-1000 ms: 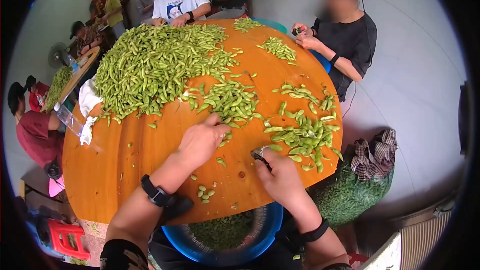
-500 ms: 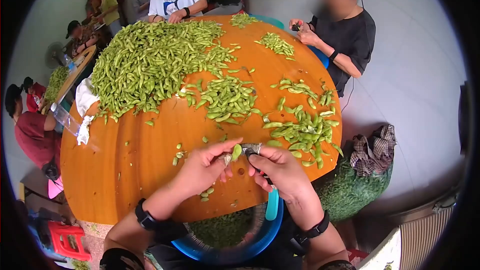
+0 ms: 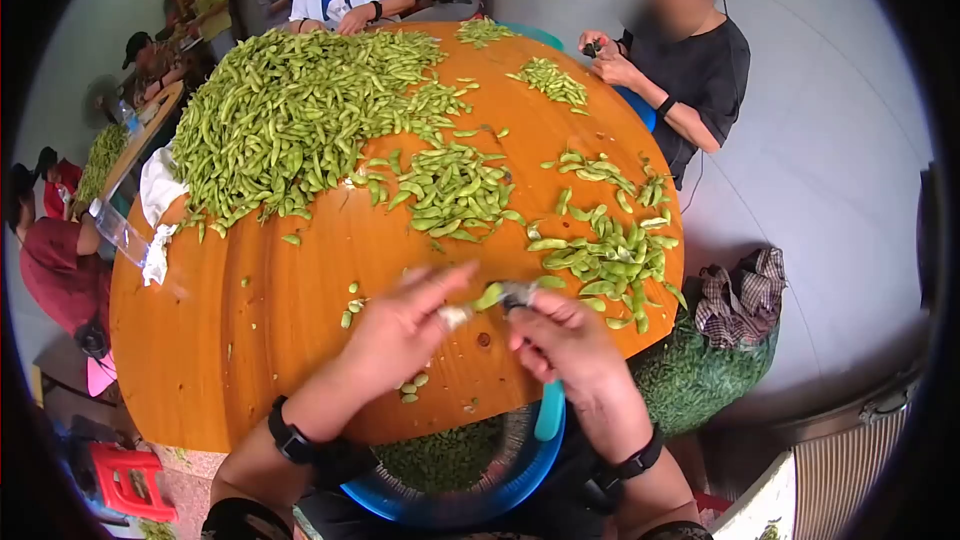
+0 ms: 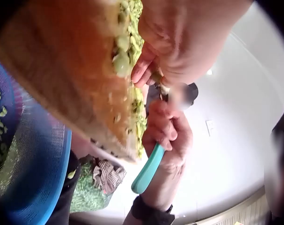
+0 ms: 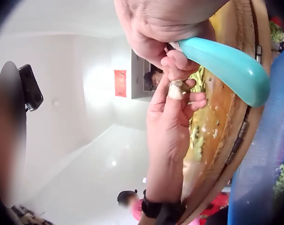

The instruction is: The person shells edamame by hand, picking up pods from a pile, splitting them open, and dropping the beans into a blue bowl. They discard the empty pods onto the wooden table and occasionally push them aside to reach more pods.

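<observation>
My left hand (image 3: 385,335) pinches a green bean pod (image 3: 488,297) by its fingertips, over the table's near side. Something white (image 5: 175,90) covers the left thumb tip. Close against the pod, my right hand (image 3: 575,345) grips a tool with a long turquoise handle (image 5: 228,70), its dark-and-grey tip meeting the pod in the head view. The handle (image 4: 149,171) slants down out of the right fist in the left wrist view. Several shelled beans (image 3: 412,387) lie on the table below the hands. A blue basin (image 3: 375,502) holding green beans stands under the table edge.
Across the wooden table (image 3: 200,340) lie a large pod heap (image 3: 290,110), a smaller pile (image 3: 455,190) and pods at the right (image 3: 620,260). A full green mesh sack (image 3: 700,380) stands at the right. Other people sit around this table and another.
My left hand came back from the near edge of the middle pile to meet the right hand, a pod in its fingers. The right hand turned and the turquoise handle came into view.
</observation>
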### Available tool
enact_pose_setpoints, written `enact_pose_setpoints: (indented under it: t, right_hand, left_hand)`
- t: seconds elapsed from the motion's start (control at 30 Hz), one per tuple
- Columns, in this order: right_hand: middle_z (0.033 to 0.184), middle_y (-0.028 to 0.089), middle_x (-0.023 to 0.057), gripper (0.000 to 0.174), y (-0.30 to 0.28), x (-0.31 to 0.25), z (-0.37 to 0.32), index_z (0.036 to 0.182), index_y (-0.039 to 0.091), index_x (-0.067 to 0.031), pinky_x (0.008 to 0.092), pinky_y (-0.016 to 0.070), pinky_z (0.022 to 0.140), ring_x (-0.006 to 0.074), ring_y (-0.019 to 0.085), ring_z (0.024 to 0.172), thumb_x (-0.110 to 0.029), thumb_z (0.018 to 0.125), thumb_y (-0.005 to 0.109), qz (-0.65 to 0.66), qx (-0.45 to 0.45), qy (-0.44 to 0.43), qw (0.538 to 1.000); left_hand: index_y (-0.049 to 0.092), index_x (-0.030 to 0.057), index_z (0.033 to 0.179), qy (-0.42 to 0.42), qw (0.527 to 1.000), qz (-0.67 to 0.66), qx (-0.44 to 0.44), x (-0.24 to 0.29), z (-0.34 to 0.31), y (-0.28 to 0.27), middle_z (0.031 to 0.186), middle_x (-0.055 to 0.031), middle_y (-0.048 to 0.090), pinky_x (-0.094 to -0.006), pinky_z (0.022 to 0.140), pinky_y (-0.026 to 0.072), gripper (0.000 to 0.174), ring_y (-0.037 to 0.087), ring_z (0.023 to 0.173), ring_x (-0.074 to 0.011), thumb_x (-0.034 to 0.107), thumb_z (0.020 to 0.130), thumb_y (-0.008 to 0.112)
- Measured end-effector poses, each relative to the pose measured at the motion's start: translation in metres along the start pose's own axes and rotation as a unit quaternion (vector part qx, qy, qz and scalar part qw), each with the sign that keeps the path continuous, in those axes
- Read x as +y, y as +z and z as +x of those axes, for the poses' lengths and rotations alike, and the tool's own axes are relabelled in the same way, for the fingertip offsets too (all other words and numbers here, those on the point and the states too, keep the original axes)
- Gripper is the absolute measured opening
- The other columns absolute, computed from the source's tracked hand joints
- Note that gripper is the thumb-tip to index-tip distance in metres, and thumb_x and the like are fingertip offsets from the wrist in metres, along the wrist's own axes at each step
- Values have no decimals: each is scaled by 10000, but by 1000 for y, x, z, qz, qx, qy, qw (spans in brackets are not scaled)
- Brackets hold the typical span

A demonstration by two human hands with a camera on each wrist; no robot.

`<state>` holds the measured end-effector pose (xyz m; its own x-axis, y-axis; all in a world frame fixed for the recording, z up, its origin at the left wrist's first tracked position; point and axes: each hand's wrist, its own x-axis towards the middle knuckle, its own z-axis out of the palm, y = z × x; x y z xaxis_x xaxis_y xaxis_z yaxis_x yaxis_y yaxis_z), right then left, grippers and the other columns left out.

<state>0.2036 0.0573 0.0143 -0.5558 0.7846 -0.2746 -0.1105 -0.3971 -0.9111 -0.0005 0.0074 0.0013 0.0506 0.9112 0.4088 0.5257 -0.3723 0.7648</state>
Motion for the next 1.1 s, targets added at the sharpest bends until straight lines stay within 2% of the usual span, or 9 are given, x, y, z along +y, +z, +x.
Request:
enact_pose_setpoints:
  t: [0.1, 0.17, 0.3, 0.37, 0.53, 0.67, 0.8, 0.87, 1.1]
  right_hand:
    - [681, 564, -47, 103, -23, -4, 6, 934, 636, -64, 189, 306, 425, 20, 419, 481, -86, 938, 535, -88, 120, -83, 985]
    - [665, 551, -4, 113, -40, -3, 8, 873, 616, -13, 207, 333, 422, 47, 430, 466, -65, 927, 531, -213, 166, -141, 953]
    - [665, 539, 4, 111, -41, 3, 3, 864, 592, 12, 241, 384, 512, 73, 456, 554, -64, 922, 535, -384, 179, -278, 862]
    - [679, 533, 164, 161, -21, 2, -2, 1027, 592, 36, 319, 453, 594, 195, 544, 607, -47, 892, 564, -367, 145, -260, 882]
    - [767, 572, 234, 117, 13, 4, 6, 976, 586, 22, 370, 466, 590, 369, 597, 666, -46, 882, 574, -394, 90, -294, 866]
    - [747, 555, 237, 93, 26, 17, 23, 833, 520, 19, 433, 437, 573, 415, 569, 679, -44, 865, 579, -361, 63, -297, 882]
    - [715, 542, 216, 82, 34, 17, 15, 861, 537, 20, 406, 431, 558, 364, 574, 636, -49, 877, 578, -394, 43, -289, 872]
    - [632, 551, 41, 122, 35, 19, 11, 847, 563, -2, 266, 411, 471, 89, 514, 494, -81, 939, 549, -346, 29, -244, 905]
    - [687, 575, 22, 76, 39, 8, 6, 907, 585, -19, 237, 404, 461, 64, 506, 511, -77, 935, 545, -179, 40, -106, 977]
  left_hand:
    - [646, 18, 1097, -11, 996, 54, 64, -7, 6, -18, 970, -89, 604, -252, 643, 472, 276, 586, 724, -130, -61, 839, 588]
    - [655, 6, 1026, -126, 983, 131, -1, -4, 6, -22, 892, -87, 579, -252, 632, 464, 214, 581, 699, -145, -29, 817, 632]
    - [654, 16, 1000, -51, 966, 249, 39, -10, 7, -2, 817, -122, 575, -389, 638, 506, 188, 623, 702, -325, 52, 815, 644]
    - [653, 20, 1002, -57, 966, 252, 33, -22, 12, 0, 829, -130, 576, -418, 649, 505, 189, 616, 716, -354, 60, 818, 640]
    - [646, 28, 1021, -28, 965, 259, 9, -20, 11, -3, 864, -128, 601, -400, 642, 510, 203, 632, 698, -310, 51, 820, 637]
    - [645, 38, 1017, -127, 988, -83, -6, -19, 4, -3, 890, -75, 651, -320, 601, 496, 161, 616, 682, -211, 35, 860, 611]
    - [648, 40, 1060, -181, 909, -375, 16, -27, 3, -2, 938, -22, 666, -213, 548, 459, 154, 569, 638, -76, 61, 914, 602]
    - [639, 43, 1076, -198, 886, -419, 24, -25, 2, -2, 926, -29, 663, -215, 537, 456, 162, 567, 636, -78, 60, 922, 592]
    - [598, 48, 1179, -210, 911, -355, 21, -25, 3, -11, 866, -34, 626, -232, 556, 492, 233, 598, 644, -102, 43, 959, 523]
